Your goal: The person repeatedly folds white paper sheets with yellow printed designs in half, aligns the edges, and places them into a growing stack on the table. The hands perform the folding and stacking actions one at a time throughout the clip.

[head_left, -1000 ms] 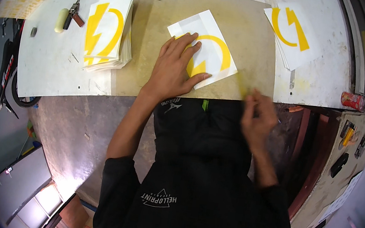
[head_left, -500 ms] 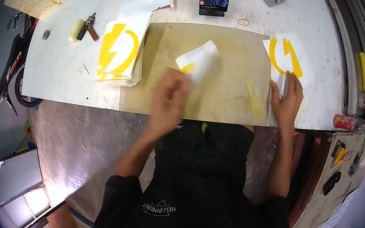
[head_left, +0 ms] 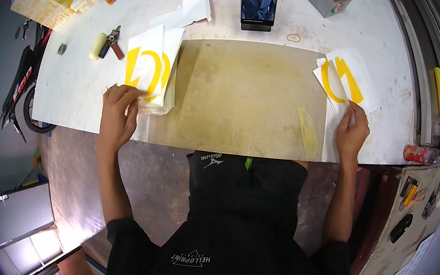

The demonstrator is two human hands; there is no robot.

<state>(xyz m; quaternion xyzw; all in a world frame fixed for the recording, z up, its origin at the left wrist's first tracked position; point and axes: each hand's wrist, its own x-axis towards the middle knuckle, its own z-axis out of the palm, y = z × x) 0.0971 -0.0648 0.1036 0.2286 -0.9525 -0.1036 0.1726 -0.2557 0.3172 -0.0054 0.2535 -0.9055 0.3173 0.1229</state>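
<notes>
My left hand (head_left: pixel 117 117) is at the near edge of a stack of white sheets with yellow printed shapes (head_left: pixel 169 88) on the left of the table. Its fingers pinch the lower edge of the top white sheet (head_left: pixel 147 57), which lies askew over the stack. On the right, my right hand (head_left: pixel 352 132) has thumb and fingers closed on the lower edge of a white sheet with a yellow shape (head_left: pixel 349 77). That sheet lifts slightly off the other white sheets (head_left: pixel 366 68) under it. Between the hands lies a tan board (head_left: pixel 242 101).
A yellowish translucent flat piece (head_left: pixel 309 133) rests on the board's right side. Beyond the board stand a phone (head_left: pixel 258 2) on a stand and a metal box (head_left: pixel 323 0). Snips (head_left: pixel 113 46) lie beyond the left stack. A plastic bottle (head_left: pixel 421 154) lies at the right edge.
My left hand has moved left from over the board, bringing its sheet onto the left stack. The right hand has closed on a sheet's lower edge.
</notes>
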